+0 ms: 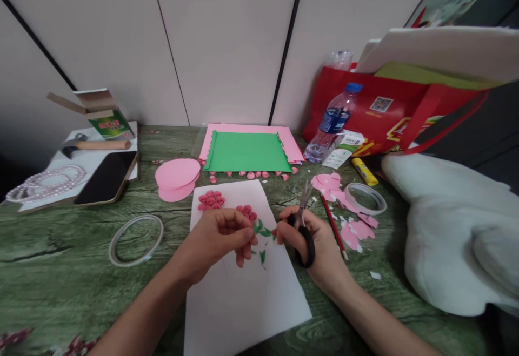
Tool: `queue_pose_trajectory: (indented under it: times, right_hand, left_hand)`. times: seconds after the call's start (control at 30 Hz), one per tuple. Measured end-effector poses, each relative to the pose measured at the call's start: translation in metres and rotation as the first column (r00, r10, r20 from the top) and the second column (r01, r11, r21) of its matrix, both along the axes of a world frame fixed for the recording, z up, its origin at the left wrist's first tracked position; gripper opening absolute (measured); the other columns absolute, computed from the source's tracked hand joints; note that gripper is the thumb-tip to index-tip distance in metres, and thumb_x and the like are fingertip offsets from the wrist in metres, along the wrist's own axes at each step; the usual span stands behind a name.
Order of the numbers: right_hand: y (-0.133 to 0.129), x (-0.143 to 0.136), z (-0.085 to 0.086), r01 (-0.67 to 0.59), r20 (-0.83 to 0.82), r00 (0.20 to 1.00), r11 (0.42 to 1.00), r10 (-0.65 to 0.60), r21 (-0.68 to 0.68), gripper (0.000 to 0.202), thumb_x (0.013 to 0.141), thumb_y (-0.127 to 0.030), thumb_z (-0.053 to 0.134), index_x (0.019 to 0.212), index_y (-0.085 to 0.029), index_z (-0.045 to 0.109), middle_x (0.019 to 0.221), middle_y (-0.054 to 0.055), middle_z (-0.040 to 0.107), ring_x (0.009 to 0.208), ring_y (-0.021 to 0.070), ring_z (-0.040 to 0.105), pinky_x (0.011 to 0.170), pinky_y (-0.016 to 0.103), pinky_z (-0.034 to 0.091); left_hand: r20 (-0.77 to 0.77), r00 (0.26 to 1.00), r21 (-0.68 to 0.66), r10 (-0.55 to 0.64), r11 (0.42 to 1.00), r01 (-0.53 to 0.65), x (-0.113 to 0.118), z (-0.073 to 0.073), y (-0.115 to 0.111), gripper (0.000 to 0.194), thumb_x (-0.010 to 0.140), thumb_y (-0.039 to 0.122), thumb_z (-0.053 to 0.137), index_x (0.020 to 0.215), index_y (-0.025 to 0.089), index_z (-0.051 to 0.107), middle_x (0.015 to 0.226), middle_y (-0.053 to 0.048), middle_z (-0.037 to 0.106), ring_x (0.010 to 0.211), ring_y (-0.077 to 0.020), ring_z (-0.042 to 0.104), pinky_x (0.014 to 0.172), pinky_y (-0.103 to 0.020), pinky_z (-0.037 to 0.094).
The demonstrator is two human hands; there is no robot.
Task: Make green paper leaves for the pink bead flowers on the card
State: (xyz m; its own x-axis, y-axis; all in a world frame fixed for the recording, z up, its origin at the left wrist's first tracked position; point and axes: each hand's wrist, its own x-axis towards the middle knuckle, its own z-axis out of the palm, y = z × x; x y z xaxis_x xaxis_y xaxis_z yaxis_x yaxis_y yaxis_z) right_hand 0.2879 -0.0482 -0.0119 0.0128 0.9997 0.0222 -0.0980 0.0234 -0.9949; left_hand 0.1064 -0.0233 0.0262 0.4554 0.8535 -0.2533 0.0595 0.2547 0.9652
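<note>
A white paper sheet lies on the table, with clusters of pink rolled-paper flowers at its top. My left hand is above the sheet, thumb and fingertips pinched together; what sits between them is too small to make out. Small green paper leaves show between the two hands, and another green piece lies lower on the sheet. My right hand holds black-handled scissors, blades pointing up and away. Its thumb and fingertip also come together close to the green leaves.
Behind the sheet lie a green paper tray and pink paper ovals. Tape rolls, a red pencil and pink scraps flank it. A bottle, red bag and white plush stand right; a phone left.
</note>
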Motion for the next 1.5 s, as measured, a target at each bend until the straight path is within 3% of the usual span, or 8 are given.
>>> queue_pose_trajectory:
  times: [0.2,0.43,0.6,0.77,0.9,1.0,1.23,1.5]
  right_hand:
    - [0.002,0.003,-0.002,0.104,0.074,0.992,0.994,-0.105,0.012,0.022,0.076,-0.038,0.065,0.085,-0.022,0.053,0.057,-0.004,0.056,0.061,0.0155,0.057,0.052,0.025,0.040]
    - [0.005,0.001,-0.003,0.175,0.010,0.984,0.984,-0.175,-0.007,0.032,0.074,-0.041,0.067,0.092,-0.021,0.052,0.069,-0.002,0.060,0.066,0.0143,0.056,0.054,0.024,0.040]
    - [0.006,0.000,-0.005,0.145,-0.051,0.988,0.989,-0.146,-0.031,0.034,0.072,-0.042,0.069,0.093,-0.021,0.052,0.071,-0.001,0.060,0.069,0.0154,0.058,0.059,0.027,0.043]
    - [0.007,0.001,-0.011,0.087,-0.141,0.985,0.993,-0.098,-0.086,0.035,0.070,-0.038,0.073,0.094,-0.021,0.054,0.073,-0.003,0.057,0.069,0.0133,0.058,0.065,0.027,0.047]
    - [0.007,0.000,-0.016,-0.057,-0.245,0.969,0.991,0.025,-0.122,0.030,0.071,-0.035,0.073,0.092,-0.021,0.056,0.072,-0.004,0.056,0.067,0.0116,0.057,0.068,0.030,0.051]
    - [0.006,-0.001,-0.017,-0.064,-0.278,0.960,0.992,0.031,-0.112,0.027,0.072,-0.033,0.073,0.091,-0.022,0.057,0.071,-0.004,0.056,0.067,0.0114,0.058,0.069,0.030,0.052]
    - [0.009,0.001,-0.023,0.023,-0.248,0.968,0.997,-0.041,-0.074,0.034,0.073,-0.032,0.074,0.101,-0.026,0.056,0.098,-0.001,0.062,0.088,0.0127,0.057,0.088,0.032,0.046]
    - [0.010,0.001,-0.025,-0.044,-0.274,0.962,0.996,0.021,-0.076,0.032,0.073,-0.033,0.073,0.100,-0.025,0.058,0.097,0.001,0.063,0.094,0.0160,0.057,0.093,0.039,0.044]
  left_hand:
    - [-0.395,0.918,0.147,-0.029,0.985,0.095,-0.012,-0.010,0.005,0.008,0.062,0.013,0.057,0.056,0.017,0.054,0.043,0.004,0.054,0.037,-0.0101,0.051,0.035,-0.018,0.041]
    - [-0.553,0.826,0.190,-0.109,0.949,0.253,-0.015,-0.015,0.005,0.006,0.064,0.014,0.056,0.060,0.017,0.059,0.045,0.004,0.054,0.042,-0.0123,0.055,0.039,-0.018,0.035]
    - [-0.599,0.801,0.354,0.010,0.901,0.253,-0.022,-0.023,0.007,0.011,0.057,0.012,0.064,0.066,0.019,0.064,0.049,0.005,0.054,0.045,-0.0115,0.048,0.046,-0.021,0.030]
    - [-0.680,0.723,0.456,0.125,0.844,0.283,-0.030,-0.033,0.008,0.018,0.056,0.015,0.068,0.074,0.019,0.066,0.060,0.001,0.058,0.058,-0.0168,0.050,0.055,-0.025,0.029]
    - [-0.816,0.577,0.325,0.026,0.847,0.421,-0.025,-0.023,0.008,0.017,0.064,0.015,0.062,0.080,0.018,0.067,0.065,0.000,0.060,0.061,-0.0170,0.052,0.059,-0.026,0.031]
    - [-0.885,0.464,0.235,-0.035,0.827,0.510,-0.019,-0.011,0.006,0.023,0.069,0.013,0.056,0.088,0.020,0.067,0.068,-0.001,0.061,0.062,-0.0164,0.053,0.060,-0.027,0.033]
    - [-0.887,0.459,0.258,-0.038,0.784,0.565,-0.018,-0.009,0.004,0.035,0.073,0.013,0.059,0.107,0.023,0.066,0.077,-0.003,0.065,0.067,-0.0184,0.057,0.064,-0.028,0.037]
    - [-0.945,0.324,0.222,-0.034,0.661,0.717,-0.013,-0.004,-0.003,0.049,0.077,0.021,0.060,0.125,0.032,0.053,0.086,-0.006,0.066,0.078,-0.0272,0.062,0.061,-0.032,0.039]
